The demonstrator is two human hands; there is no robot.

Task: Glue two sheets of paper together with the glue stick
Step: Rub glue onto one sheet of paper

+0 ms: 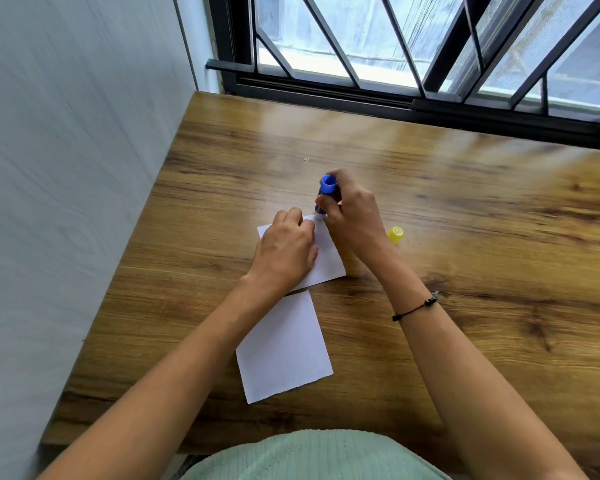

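Note:
Two white paper sheets lie on the wooden table (465,220). The far sheet (328,261) sits under my left hand (286,251), whose fingers press it flat. My right hand (350,216) grips a blue glue stick (326,192), held nearly upright with its lower tip touching the far corner of that sheet. The near sheet (283,351) lies just below, partly under my left forearm, apart from the far sheet by a thin gap. The stick's yellow cap (395,234) lies on the table to the right of my right hand.
A white wall (66,168) runs along the table's left edge. A barred window (413,53) with a dark frame stands behind the far edge. My green top (312,459) shows at the near edge.

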